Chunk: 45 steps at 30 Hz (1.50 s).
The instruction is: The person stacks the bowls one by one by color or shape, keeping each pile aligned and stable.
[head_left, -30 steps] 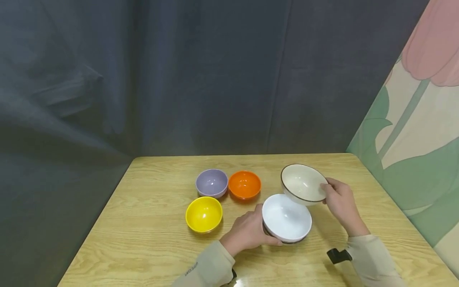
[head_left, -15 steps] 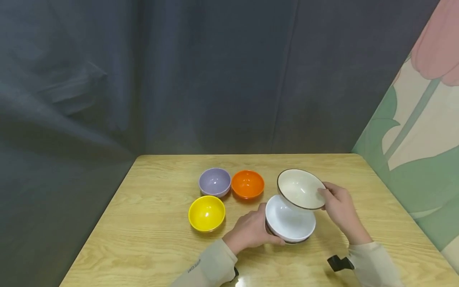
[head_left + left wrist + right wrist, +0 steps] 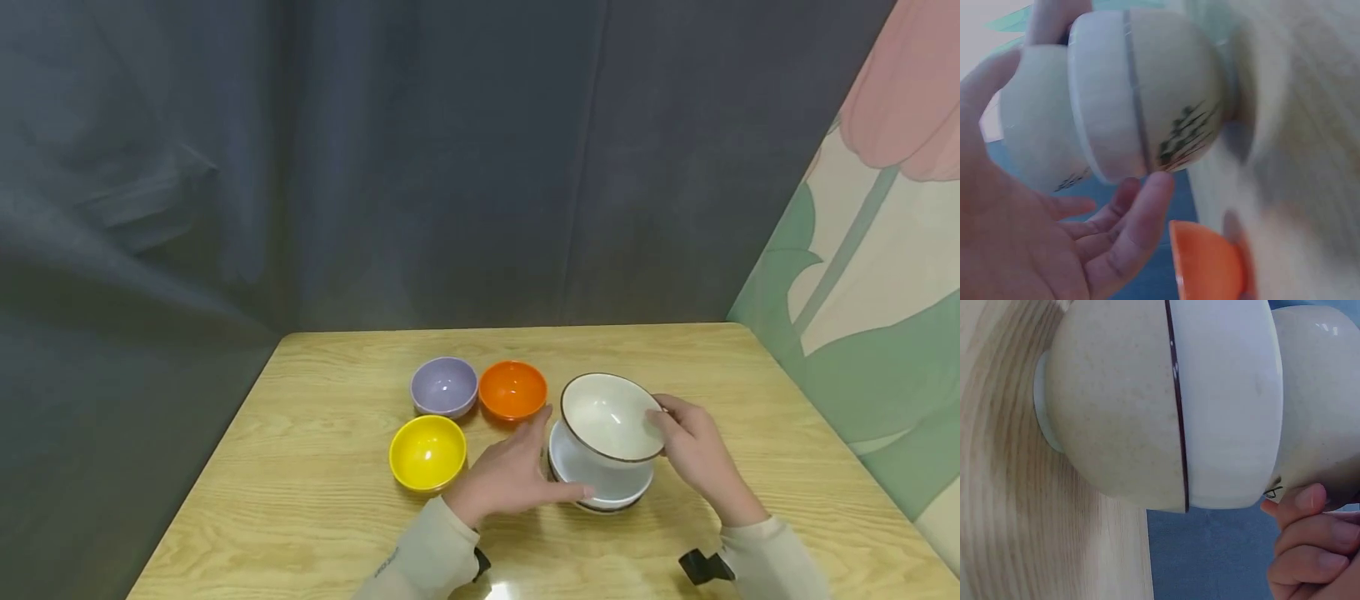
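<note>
My right hand [image 3: 697, 450] pinches the rim of a cream bowl with a dark brown edge [image 3: 609, 417], thumb inside. This bowl is tilted and sits low over a white bowl [image 3: 596, 483], overlapping it. In the right wrist view, the white bowl is nested in a lower cream bowl with a dark rim line [image 3: 1116, 406], which stands on the table. Dark sprig-like marks show on the lower bowl's side in the left wrist view. My left hand [image 3: 510, 475] is spread beside the stack's left side, thumb and fingers extended, one fingertip right at the lower bowl's rim.
Left of the stack stand a yellow bowl [image 3: 427, 454], a purple bowl [image 3: 444, 388] and an orange bowl [image 3: 513, 392]. They rest upright on the wooden table [image 3: 300, 500]. A dark curtain [image 3: 450, 167] hangs behind, and a flower-patterned wall [image 3: 862, 333] stands at the right.
My right hand has brought the cream bowl left and down over the white bowl. My left hand has loosened from the stack, its fingers now spread wider.
</note>
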{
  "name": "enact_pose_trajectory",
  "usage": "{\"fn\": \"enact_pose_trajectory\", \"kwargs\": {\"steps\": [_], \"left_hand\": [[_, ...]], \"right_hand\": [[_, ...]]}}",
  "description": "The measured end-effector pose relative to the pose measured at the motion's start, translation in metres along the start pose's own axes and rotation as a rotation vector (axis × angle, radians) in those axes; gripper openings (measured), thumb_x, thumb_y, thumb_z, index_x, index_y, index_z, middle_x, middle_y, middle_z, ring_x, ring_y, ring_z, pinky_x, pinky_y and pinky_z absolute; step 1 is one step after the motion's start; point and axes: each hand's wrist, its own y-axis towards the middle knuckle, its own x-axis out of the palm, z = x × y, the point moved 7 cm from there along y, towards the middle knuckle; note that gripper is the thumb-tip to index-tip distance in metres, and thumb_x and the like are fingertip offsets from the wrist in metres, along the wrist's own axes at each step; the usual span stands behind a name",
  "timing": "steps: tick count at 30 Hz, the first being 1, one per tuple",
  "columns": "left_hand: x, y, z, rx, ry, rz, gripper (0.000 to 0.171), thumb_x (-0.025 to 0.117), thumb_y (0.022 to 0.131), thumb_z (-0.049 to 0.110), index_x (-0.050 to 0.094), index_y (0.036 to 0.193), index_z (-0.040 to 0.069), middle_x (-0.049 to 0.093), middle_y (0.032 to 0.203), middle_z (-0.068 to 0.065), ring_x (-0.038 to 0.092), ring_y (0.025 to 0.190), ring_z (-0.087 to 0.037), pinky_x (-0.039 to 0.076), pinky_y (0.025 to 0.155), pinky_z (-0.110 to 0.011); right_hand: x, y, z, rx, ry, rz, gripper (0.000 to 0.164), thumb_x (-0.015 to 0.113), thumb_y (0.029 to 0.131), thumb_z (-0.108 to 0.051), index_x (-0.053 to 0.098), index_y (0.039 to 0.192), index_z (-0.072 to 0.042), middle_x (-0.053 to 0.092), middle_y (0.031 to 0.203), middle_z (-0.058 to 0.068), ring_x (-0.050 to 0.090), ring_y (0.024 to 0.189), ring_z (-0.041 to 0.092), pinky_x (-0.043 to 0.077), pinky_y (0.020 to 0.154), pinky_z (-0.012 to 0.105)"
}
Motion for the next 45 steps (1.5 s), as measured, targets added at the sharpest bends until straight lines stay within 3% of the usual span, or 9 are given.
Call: {"fn": "enact_pose_trajectory", "kwargs": {"steps": [4, 6, 9, 16, 20, 31, 38, 45], "left_hand": [[-0.015, 0.0, 0.008, 0.037, -0.047, 0.055, 0.073, 0.042, 0.097, 0.068, 0.034, 0.156, 0.024, 0.055, 0.133, -0.001, 0.058, 0.109, -0.016, 0.049, 0.09, -0.039], [-0.02, 0.001, 0.01, 0.048, -0.077, 0.092, 0.063, 0.037, 0.102, 0.059, 0.042, 0.151, 0.021, 0.057, 0.116, 0.001, 0.056, 0.097, -0.012, 0.048, 0.081, -0.033], [-0.022, 0.002, 0.012, 0.051, -0.096, 0.14, 0.055, 0.037, 0.105, 0.051, 0.052, 0.144, 0.015, 0.059, 0.107, 0.004, 0.053, 0.089, -0.01, 0.046, 0.077, -0.029], [-0.017, 0.007, 0.012, 0.056, -0.101, 0.163, 0.053, 0.04, 0.105, 0.048, 0.058, 0.138, 0.01, 0.065, 0.107, 0.001, 0.056, 0.093, -0.012, 0.049, 0.082, -0.031], [-0.016, 0.008, 0.011, 0.061, -0.101, 0.168, 0.053, 0.04, 0.105, 0.047, 0.059, 0.136, 0.009, 0.066, 0.107, 0.0, 0.057, 0.093, -0.012, 0.05, 0.082, -0.031], [-0.015, 0.009, 0.012, 0.104, -0.133, 0.155, 0.047, 0.043, 0.106, 0.042, 0.063, 0.13, 0.006, 0.067, 0.107, -0.001, 0.057, 0.092, -0.011, 0.051, 0.081, -0.029], [-0.013, 0.007, 0.008, 0.083, -0.12, 0.155, 0.047, 0.043, 0.106, 0.042, 0.063, 0.13, 0.007, 0.066, 0.108, -0.001, 0.057, 0.093, -0.013, 0.051, 0.084, -0.031], [-0.008, 0.005, 0.006, 0.066, -0.109, 0.147, 0.045, 0.044, 0.106, 0.041, 0.063, 0.128, 0.007, 0.063, 0.101, 0.002, 0.054, 0.088, -0.011, 0.05, 0.078, -0.029]], "right_hand": [[0.001, -0.003, -0.002, -0.033, -0.027, 0.0, 0.036, 0.042, 0.105, -0.013, 0.062, 0.126, 0.009, 0.07, 0.099, 0.018, 0.059, 0.073, 0.009, 0.05, 0.061, 0.025], [0.002, -0.003, -0.002, -0.043, -0.043, 0.0, 0.036, 0.043, 0.105, -0.013, 0.062, 0.125, 0.009, 0.07, 0.098, 0.016, 0.059, 0.076, 0.01, 0.049, 0.064, 0.024], [0.003, -0.003, -0.002, -0.045, -0.068, 0.001, 0.036, 0.043, 0.105, -0.014, 0.062, 0.125, 0.009, 0.07, 0.102, 0.016, 0.059, 0.084, 0.014, 0.049, 0.07, 0.022], [0.006, -0.007, 0.002, -0.026, -0.088, -0.002, 0.038, 0.043, 0.105, -0.015, 0.061, 0.126, 0.011, 0.069, 0.116, 0.024, 0.064, 0.107, 0.029, 0.052, 0.079, 0.023], [0.006, -0.008, 0.003, -0.028, -0.098, 0.006, 0.037, 0.044, 0.105, -0.014, 0.062, 0.126, 0.01, 0.068, 0.117, 0.024, 0.063, 0.11, 0.031, 0.052, 0.082, 0.024], [0.007, -0.011, 0.001, -0.024, -0.114, 0.015, 0.036, 0.046, 0.104, -0.014, 0.063, 0.125, 0.011, 0.07, 0.113, 0.024, 0.065, 0.102, 0.028, 0.053, 0.077, 0.026], [0.011, -0.012, 0.003, 0.026, -0.107, -0.012, 0.039, 0.047, 0.105, -0.016, 0.058, 0.13, 0.01, 0.072, 0.103, 0.021, 0.058, 0.074, 0.019, 0.046, 0.059, 0.027], [0.014, -0.015, 0.004, 0.059, -0.101, -0.042, 0.041, 0.047, 0.105, -0.017, 0.054, 0.135, 0.01, 0.071, 0.109, 0.024, 0.063, 0.081, 0.019, 0.048, 0.06, 0.027]]}}
